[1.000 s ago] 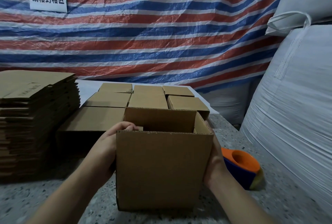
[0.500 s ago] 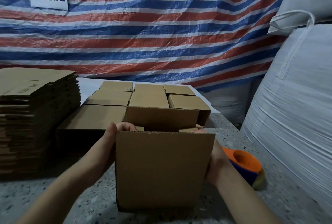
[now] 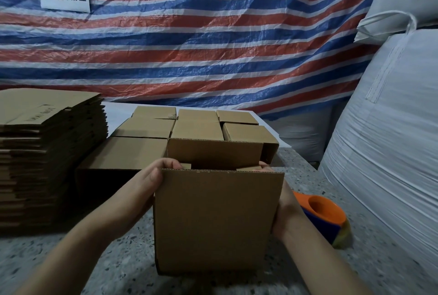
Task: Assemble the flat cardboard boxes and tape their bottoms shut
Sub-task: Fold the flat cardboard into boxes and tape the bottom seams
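Packing area: flat cartons [image 3: 47, 152], bulk sacks [image 3: 391, 152]

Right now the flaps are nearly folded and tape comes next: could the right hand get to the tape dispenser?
Probably yes. The tape dispenser lies on the table just beside the right hand, nothing between them, but that hand must first release the box.

The box [image 3: 213, 221] hides most of the right hand [image 3: 283, 211]; only its heel and a fingertip over the rim show. The left hand [image 3: 144, 188] has its fingertips out of sight inside the box, so what they press cannot be told. The box interior is dark and mostly hidden by its near wall. The tape dispenser [image 3: 324, 219] is partly behind the right wrist. The flat stack [image 3: 47, 152] is cut off by the left edge. Both forearms run off the bottom edge. The print on the top sheet is too small to read.
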The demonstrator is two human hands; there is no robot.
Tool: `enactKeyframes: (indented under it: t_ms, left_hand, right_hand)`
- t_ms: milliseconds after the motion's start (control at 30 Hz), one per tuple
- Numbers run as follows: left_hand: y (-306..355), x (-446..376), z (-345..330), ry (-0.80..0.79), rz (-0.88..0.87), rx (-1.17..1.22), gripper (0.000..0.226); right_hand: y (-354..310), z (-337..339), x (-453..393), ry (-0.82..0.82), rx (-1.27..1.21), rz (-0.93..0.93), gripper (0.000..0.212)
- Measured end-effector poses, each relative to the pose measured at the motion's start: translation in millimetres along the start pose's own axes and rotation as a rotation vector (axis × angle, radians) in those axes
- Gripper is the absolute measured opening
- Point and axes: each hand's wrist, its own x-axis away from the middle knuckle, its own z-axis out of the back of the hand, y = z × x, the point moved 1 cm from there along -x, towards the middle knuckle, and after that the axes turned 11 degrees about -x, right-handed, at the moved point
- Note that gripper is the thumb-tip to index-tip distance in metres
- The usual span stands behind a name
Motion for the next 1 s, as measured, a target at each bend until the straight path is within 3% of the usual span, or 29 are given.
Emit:
enactKeyframes:
  t_ms: [33,133,233,367,467,633,833,1000]
  left_hand:
    - [-10,3,0,-0.028,-0.04,-0.016,0.03]
    - [-20,8,7,-0.023,0.004,-0.024,0.033]
    - [-3,10,4,-0.003,-0.008,0.005,0.03]
    - [-5,6,2,0.048,0.003,0.044,0.016]
    - [-2,5,1,0.069,0.011,0.024,0.015]
    - [-3,9,0,0.105,-0.047,0.114,0.011]
    - [-3,2,8,0.169,-0.212,-0.006,0.077]
    - [-5,3,12,0.206,-0.227,-0.076,0.08]
  right_hand:
    - [2,2,-4,-0.007,0.013,-0.001,0.02]
    - [2,2,-2,-0.087,0.034,0.027,0.012]
    - [4,5,-7,-0.104,0.067,0.027,0.032]
    - [7,6,-7,-0.066,0.044,-0.03,0.039]
    - [6,7,0,-0.128,0.055,0.003,0.057]
    - [-5,8,9,-0.313,0.178,0.085,0.044]
    - [-26,2,2,-0.456,0.344,0.147,0.061]
    - [-29,3,3,-0.402,0.346,0.124,0.046]
